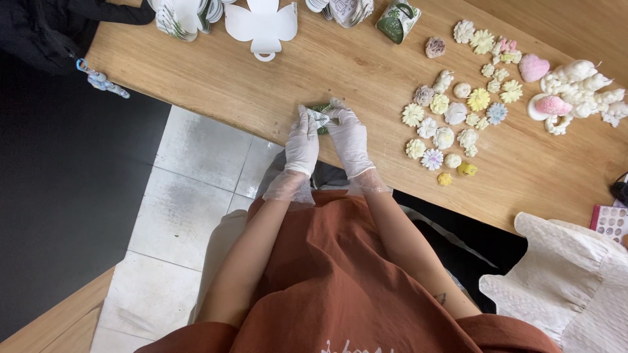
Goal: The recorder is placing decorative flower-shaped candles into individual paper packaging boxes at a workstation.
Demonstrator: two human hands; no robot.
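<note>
Both my hands wear thin white gloves and meet at the near edge of the wooden table (275, 85). My left hand (302, 142) and my right hand (349, 140) together grip a small green and white patterned paper box (320, 116), mostly hidden between the fingers. A cluster of several small flower-shaped pastel pieces (451, 121) lies on the table to the right of my hands.
Flat white box cut-outs (261, 25) and folded patterned ones (175, 19) lie at the far edge, with one finished green box (398, 19). Pink and cream shaped pieces (575, 91) sit far right. A white cloth (562, 281) lies at the lower right.
</note>
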